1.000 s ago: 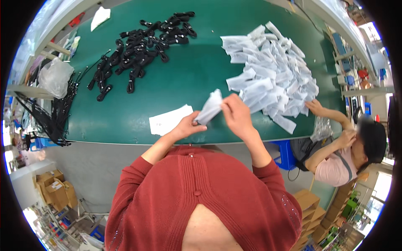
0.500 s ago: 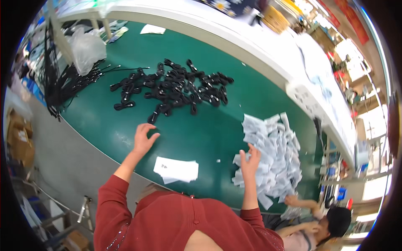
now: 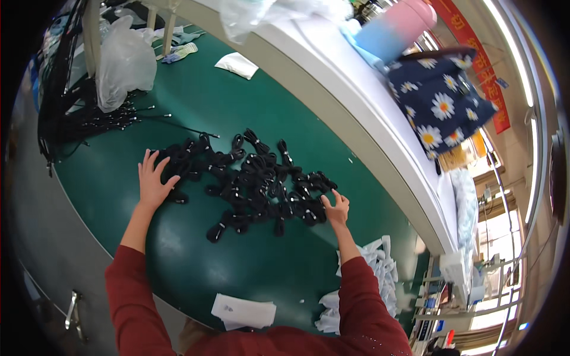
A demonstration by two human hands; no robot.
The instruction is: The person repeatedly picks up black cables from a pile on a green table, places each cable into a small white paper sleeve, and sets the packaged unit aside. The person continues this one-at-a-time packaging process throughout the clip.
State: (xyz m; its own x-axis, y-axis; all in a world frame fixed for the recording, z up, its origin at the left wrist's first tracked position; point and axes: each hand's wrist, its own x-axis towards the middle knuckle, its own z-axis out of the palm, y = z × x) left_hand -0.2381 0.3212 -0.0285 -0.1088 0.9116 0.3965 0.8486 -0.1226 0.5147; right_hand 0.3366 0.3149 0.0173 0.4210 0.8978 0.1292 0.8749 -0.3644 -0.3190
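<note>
A pile of black bundled cables (image 3: 255,184), each looped into a small coil with metal tips, lies on the green table (image 3: 190,261). At the pile's left edge my left hand (image 3: 155,185) is spread, its fingers reaching over the outermost coils. My right hand (image 3: 336,210) is at the right edge, thumb and fingers apart and touching or nearly touching the coils there. Neither hand lifts anything. Close to my body lies a small stack of white paper slips or flat bags (image 3: 243,311). My right forearm partly hides a heap of pale translucent bags (image 3: 380,261).
Loose long black cables (image 3: 89,118) hang and spread at the far left beside a clear plastic bag (image 3: 126,65). A white raised shelf (image 3: 356,101) borders the far side, carrying a daisy-print bag (image 3: 439,104) and a pink-blue bottle (image 3: 395,29). A white packet (image 3: 237,65) lies below it.
Both my hands have moved forward from the near part of the table to opposite sides of the cable pile. The view has shifted forward, and the co-worker is largely out of sight.
</note>
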